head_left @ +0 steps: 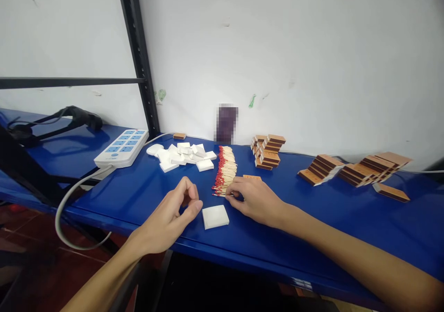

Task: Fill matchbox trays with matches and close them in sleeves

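Observation:
My right hand (256,198) reaches the near end of a long row of red-headed matches (227,162). Its thumb and fingertips are pinched on matches there; how many is hidden. Beside the row, my left hand (173,212) hovers with bent fingers, thumb and index apart, nothing between them. Between the two hands, near the table's front, lies a white matchbox tray (215,217); whether any matches are in it I cannot tell. Just behind my right hand, a brown matchbox sleeve (252,177) is partly covered.
More white trays (185,154) are heaped left of the matches. Stacked brown matchboxes (268,152) stand behind on the right, with further stacks (371,168) farther right. A power strip (122,148) and its cable lie left, by a black shelf post (140,58). The blue tabletop (298,210) meets the wall.

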Demonstrator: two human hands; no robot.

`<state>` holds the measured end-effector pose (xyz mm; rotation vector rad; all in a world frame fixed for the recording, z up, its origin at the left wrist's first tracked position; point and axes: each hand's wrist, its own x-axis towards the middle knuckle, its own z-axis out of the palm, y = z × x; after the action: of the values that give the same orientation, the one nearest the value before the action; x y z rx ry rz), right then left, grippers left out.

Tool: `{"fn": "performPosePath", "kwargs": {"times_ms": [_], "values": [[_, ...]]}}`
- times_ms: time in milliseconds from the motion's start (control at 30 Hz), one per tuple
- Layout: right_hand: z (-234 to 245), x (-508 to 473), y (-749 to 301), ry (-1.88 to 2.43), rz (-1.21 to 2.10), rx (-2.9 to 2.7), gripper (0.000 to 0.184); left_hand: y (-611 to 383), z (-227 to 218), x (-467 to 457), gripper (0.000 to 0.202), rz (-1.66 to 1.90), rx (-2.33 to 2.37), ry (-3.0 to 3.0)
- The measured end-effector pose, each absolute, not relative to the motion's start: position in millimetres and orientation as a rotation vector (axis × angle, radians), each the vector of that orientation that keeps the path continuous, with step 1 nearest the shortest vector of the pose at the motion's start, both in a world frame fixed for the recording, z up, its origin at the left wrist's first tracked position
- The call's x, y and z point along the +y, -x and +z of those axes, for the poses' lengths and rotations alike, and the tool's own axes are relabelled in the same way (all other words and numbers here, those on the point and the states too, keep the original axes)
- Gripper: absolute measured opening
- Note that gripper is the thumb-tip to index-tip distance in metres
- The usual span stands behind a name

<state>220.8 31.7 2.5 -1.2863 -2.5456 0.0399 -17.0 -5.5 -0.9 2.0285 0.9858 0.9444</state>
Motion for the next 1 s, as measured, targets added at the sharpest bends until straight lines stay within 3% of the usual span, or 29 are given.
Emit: {"fn": "performPosePath", "kwargs": {"times_ms": [333, 700, 833, 1000], "values": [[-1, 26, -229, 1.325, 0.282, -2.502, 0.007, 16, 0, -4, 0.038, 0.909, 1.035, -1.955], [5, 17, -228, 1.326, 0.273, -2.494, 0.014, 24, -16, 0, 0.061, 1.362, 0.95, -1.851], [5, 16, -227, 1.344, 0.314, -2.53, 0.011, 25, -11, -1, 0.05, 1.4, 0.831, -1.969], [6, 15, -234, 1.301, 0.341, -2.605, 0.013, 21, -4, -5, 0.029, 1.002, 0.527, -2.321]]}}
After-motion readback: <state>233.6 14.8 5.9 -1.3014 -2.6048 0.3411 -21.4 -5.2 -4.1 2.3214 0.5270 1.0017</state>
